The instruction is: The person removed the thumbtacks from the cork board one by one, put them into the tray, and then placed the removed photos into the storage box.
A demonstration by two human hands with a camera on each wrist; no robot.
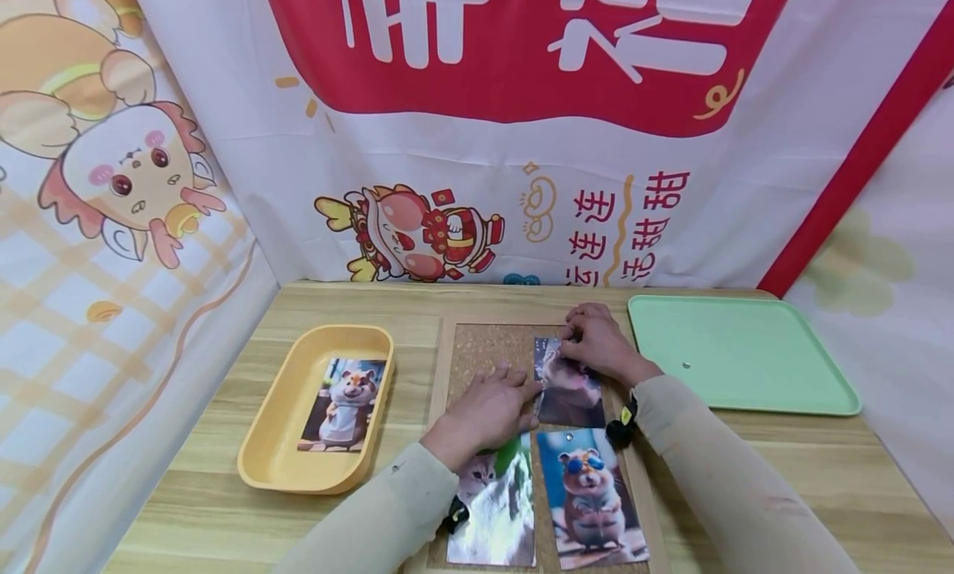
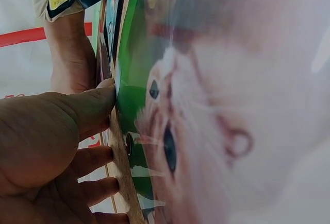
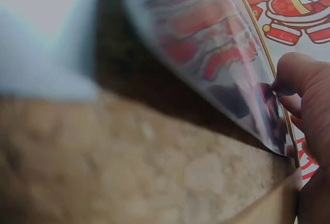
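Note:
In the head view a glossy photo [image 1: 570, 396] lies at the upper right of the cork board [image 1: 477, 346]. My right hand [image 1: 599, 342] is at its top edge, thumb and fingers bent together there; whatever sits between the fingertips is hidden. The right wrist view shows the photo [image 3: 206, 54] bowed up from the cork, with the thumb on its edge. My left hand [image 1: 484, 412] rests with spread fingers on the board, its thumb at the photo's left edge. Below are a cat photo [image 1: 495, 516] and a hamster photo [image 1: 592, 499] with a silver pin [image 1: 570, 436].
Left of the board stands a yellow tray [image 1: 253, 454] with another hamster photo [image 1: 346, 408] inside. A light green tray [image 1: 753, 350] lies at the right, holding one small silver pin [image 1: 686, 365]. A printed cloth [image 1: 462, 151] hangs behind the wooden table [image 1: 216, 450].

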